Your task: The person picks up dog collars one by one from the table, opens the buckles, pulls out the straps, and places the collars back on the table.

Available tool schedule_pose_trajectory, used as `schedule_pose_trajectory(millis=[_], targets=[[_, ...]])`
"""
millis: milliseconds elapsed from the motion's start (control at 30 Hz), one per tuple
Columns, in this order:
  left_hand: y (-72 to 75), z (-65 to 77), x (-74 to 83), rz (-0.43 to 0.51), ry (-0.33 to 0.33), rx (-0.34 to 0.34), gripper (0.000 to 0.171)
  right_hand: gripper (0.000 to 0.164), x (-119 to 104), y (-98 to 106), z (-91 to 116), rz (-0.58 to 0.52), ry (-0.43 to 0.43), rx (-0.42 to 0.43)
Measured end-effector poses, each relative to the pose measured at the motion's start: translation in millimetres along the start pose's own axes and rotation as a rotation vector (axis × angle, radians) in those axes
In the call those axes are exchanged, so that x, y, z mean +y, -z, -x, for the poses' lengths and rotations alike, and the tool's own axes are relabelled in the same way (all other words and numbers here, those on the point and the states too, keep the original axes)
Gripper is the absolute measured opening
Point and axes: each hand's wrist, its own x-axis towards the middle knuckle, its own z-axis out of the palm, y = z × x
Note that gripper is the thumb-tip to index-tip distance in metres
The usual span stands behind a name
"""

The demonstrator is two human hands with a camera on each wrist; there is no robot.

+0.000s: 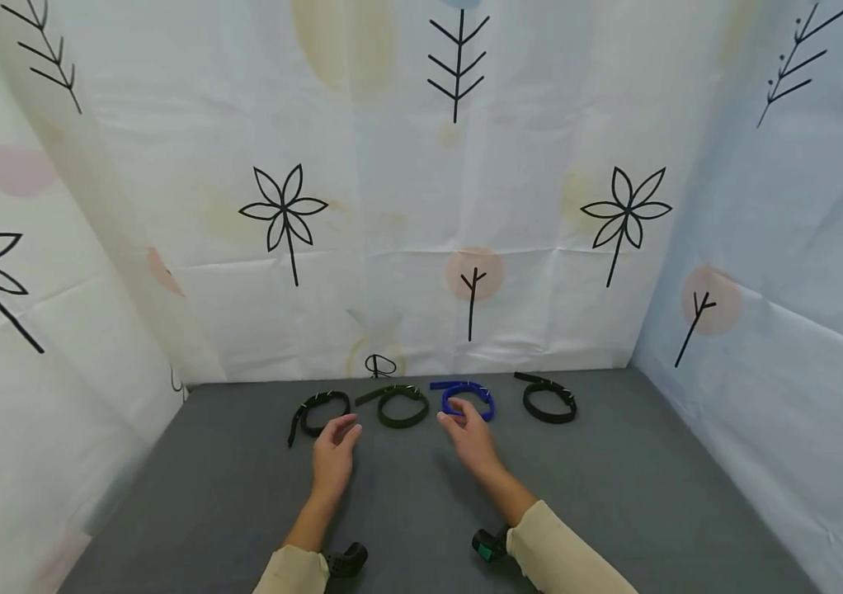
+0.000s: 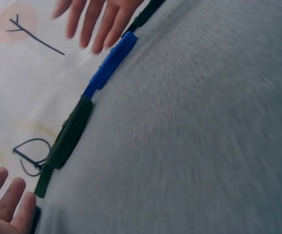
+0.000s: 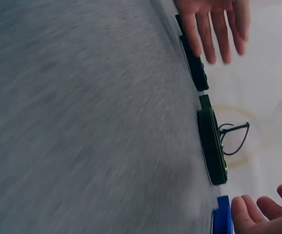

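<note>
Four looped collars with buckles lie in a row across the far side of the grey table. Leftmost is a black collar (image 1: 306, 417); beside it come a dark green collar (image 1: 402, 422), a blue collar (image 1: 491, 404) and another black collar (image 1: 551, 417). My left hand (image 1: 334, 466) is nearest the left black collar and partly covers it in the head view. Close to the blue collar, my right hand (image 1: 475, 441) overlaps its front edge. Both hands have loosely bent fingers and hold nothing. In the right wrist view, fingertips of the right hand (image 3: 265, 217) are beside the blue collar (image 3: 222, 219).
A grey table (image 1: 421, 503) spreads beneath the hands. White patterned cloth (image 1: 392, 297) rises behind it and at both sides. Dark wrist devices (image 1: 347, 561) sit under the sleeves.
</note>
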Motion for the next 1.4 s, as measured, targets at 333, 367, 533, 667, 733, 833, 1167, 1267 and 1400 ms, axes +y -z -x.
schedule_pose_trajectory(millis=[333,367,533,667,733,833,1167,1267,1400], targets=[[-37.5,-21.6,-15.2,0.026,0.082,-0.002,0.035,0.068,-1.7,-27.2,-24.2,-0.038,-0.143,-0.167],[-39.9,-24.5,-15.9,0.021,0.086,-0.001,0.036,0.069,-1.6,-29.6,-26.8,-0.048,-0.152,-0.169],[-47.3,-39.3,-16.0,-0.041,0.143,-0.024,0.042,0.071,-2.7,-37.5,-39.1,-0.079,-0.201,-0.150],[-50.4,-50.3,-14.0,-0.160,0.177,-0.078,0.047,0.075,-8.4,-40.8,-47.6,-0.081,-0.257,-0.156],[-51.6,-53.9,-13.2,-0.216,0.171,-0.092,0.048,0.077,-11.8,-42.7,-50.5,-0.081,-0.281,-0.180],[-54.0,-56.1,-13.1,-0.286,0.167,-0.111,0.049,0.078,-15.2,-45.7,-52.3,-0.079,-0.310,-0.221],[-52.1,-47.4,-14.7,-0.244,0.120,-0.031,0.045,0.059,-15.2,-51.5,-47.5,-0.155,-0.317,-0.085],[-48.8,-45.4,-15.9,-0.211,0.097,0.001,0.043,0.053,-15.3,-52.0,-45.7,-0.203,-0.318,-0.035],[-42.8,-40.9,-14.7,-0.069,0.124,0.012,0.052,0.050,-14.1,-52.6,-41.8,-0.297,-0.371,0.006]])
